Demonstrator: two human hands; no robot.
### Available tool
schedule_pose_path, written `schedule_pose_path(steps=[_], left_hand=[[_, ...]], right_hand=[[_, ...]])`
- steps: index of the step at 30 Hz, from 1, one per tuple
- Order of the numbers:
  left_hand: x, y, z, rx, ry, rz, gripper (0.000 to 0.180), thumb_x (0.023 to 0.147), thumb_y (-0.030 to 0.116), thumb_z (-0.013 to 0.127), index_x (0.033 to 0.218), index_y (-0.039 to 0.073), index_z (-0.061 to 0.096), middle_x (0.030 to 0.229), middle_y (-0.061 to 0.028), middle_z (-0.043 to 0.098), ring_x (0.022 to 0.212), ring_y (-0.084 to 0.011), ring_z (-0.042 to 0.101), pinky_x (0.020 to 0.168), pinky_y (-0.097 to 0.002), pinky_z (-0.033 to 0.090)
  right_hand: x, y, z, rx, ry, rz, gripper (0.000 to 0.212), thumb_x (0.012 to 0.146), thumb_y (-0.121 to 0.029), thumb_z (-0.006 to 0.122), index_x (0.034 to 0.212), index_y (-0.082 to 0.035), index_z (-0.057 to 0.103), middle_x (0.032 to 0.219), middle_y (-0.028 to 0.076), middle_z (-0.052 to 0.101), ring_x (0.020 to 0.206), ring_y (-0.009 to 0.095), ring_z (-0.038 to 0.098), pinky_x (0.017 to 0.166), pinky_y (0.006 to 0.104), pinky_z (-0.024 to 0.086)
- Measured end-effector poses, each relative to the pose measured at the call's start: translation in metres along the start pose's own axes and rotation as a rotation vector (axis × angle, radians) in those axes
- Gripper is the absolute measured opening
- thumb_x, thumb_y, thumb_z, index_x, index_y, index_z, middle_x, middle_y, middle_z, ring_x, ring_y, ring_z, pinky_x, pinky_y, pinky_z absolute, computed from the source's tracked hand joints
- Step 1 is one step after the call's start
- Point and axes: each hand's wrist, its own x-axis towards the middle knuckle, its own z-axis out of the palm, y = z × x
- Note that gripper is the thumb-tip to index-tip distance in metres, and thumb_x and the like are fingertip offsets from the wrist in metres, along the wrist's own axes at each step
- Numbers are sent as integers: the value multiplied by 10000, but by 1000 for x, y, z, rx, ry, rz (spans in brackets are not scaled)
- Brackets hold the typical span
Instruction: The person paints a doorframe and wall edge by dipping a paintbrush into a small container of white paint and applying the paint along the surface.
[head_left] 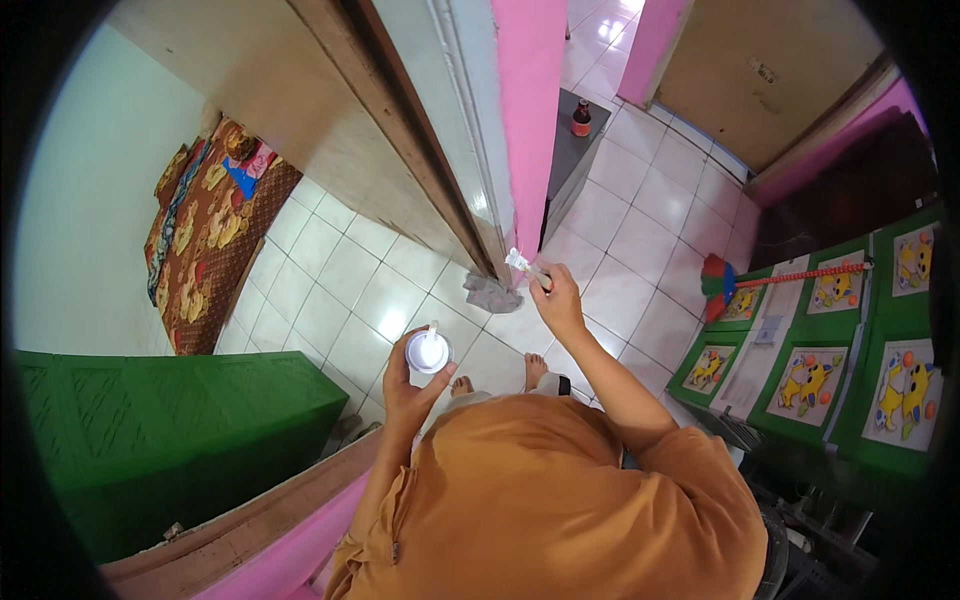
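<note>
White tile floor (345,265) all round. Wall end rises ahead of me, a white strip (462,130) on the left and a pink strip (530,100) on the right. Bed (220,225) far left, green cabinet (180,430) nearer on that side, green drawers (805,385) to my right. Low dark cabinet (592,112) behind the pink strip.

Grey rag (490,295) crumpled on the tiles at the wall's foot.

Left hand (403,400): fingers wrapped round the cup, held upright over the floor, low and left of the wall end. Right hand (560,300): fingers closed on the brush handle, arm reached forward.

Cup (428,352) has white stuff in it, paint by the look; a pale strip shows at its far rim, can't tell what. Brush (516,260) is smallest: white-coated head at the lower wall edge, contact or tiny gap, can't tell.

Step, my read: brushing white onto that edge. Next move calls for light, even pressure along the white-pink line, cup kept level, no drips past the rag.
</note>
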Motion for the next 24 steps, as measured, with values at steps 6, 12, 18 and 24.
schedule_pose_path(steps=[6, 12, 18, 24], left_hand=[[-8, -17, -93, -14, -34, -9, 614, 839, 99, 877, 1379, -4, 605, 1298, -112, 673, 1207, -208, 644, 1056, -348, 487], [-25, -44, -171, -36, 6, -2, 627, 828, 97, 879, 1383, 0, 605, 1328, -118, 672, 1199, -209, 651, 1054, -352, 493], [-26, -70, -232, -58, 12, 8, 626, 838, 80, 879, 1390, -9, 598, 1335, -124, 663, 1202, -211, 648, 1052, -350, 495], [-20, -80, -263, -79, 5, 4, 618, 843, 89, 885, 1382, -10, 599, 1297, -117, 662, 1190, -208, 644, 1045, -342, 491]], right_hand=[[-32, -45, 78, 20, -23, -94, 267, 983, -175, 701, 1194, -12, 701, 1082, 233, 708, 937, 417, 705, 831, 472, 566], [-44, -90, 136, -54, -15, -60, 259, 976, -151, 688, 1195, -11, 695, 1110, 243, 725, 1004, 438, 709, 883, 495, 569], [-40, -126, 176, -97, 21, -96, 272, 967, -129, 680, 1206, 1, 683, 1134, 255, 714, 1031, 458, 695, 895, 506, 566], [-35, -156, 196, -132, 38, -119, 291, 977, -115, 669, 1240, 10, 668, 1144, 258, 705, 1056, 457, 686, 909, 506, 563]])
